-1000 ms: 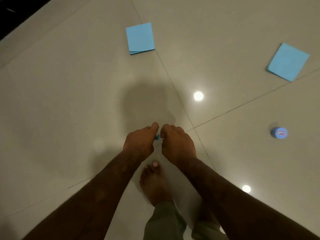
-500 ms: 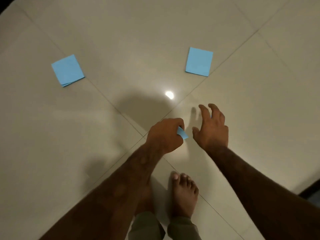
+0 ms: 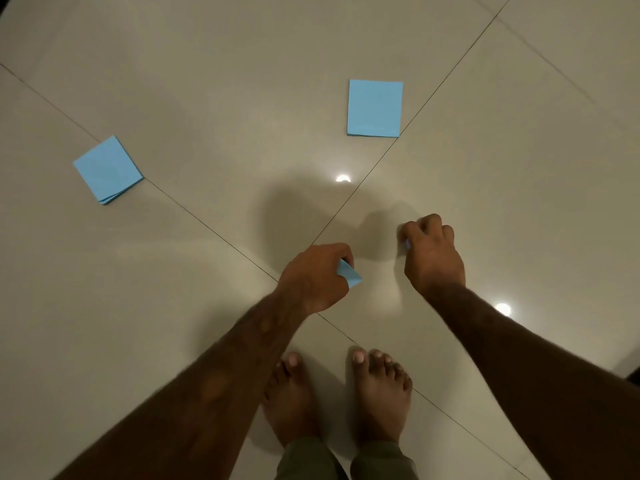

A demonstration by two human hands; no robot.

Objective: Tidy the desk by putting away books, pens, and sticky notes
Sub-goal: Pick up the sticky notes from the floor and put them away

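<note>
My left hand [image 3: 315, 277] is closed on a small blue sticky note [image 3: 350, 276] that sticks out past the fingers. My right hand [image 3: 431, 252] is curled down at the floor, fingers closed on a small blue thing [image 3: 407, 243] of which only a sliver shows. A blue sticky-note pad [image 3: 375, 108] lies flat on the floor ahead of my hands. Another blue pad [image 3: 107, 169], its sheets slightly fanned, lies to the far left.
Glossy beige floor tiles [image 3: 207, 98] with thin dark joints fill the view, with bright lamp reflections [image 3: 343, 178]. My bare feet [image 3: 381, 393] stand at the bottom centre. A dark edge [image 3: 632, 370] shows at the lower right.
My view has swung, so both pads shifted in frame. My right hand went from open and reaching to closed at the floor on a small blue thing. The left hand keeps the note.
</note>
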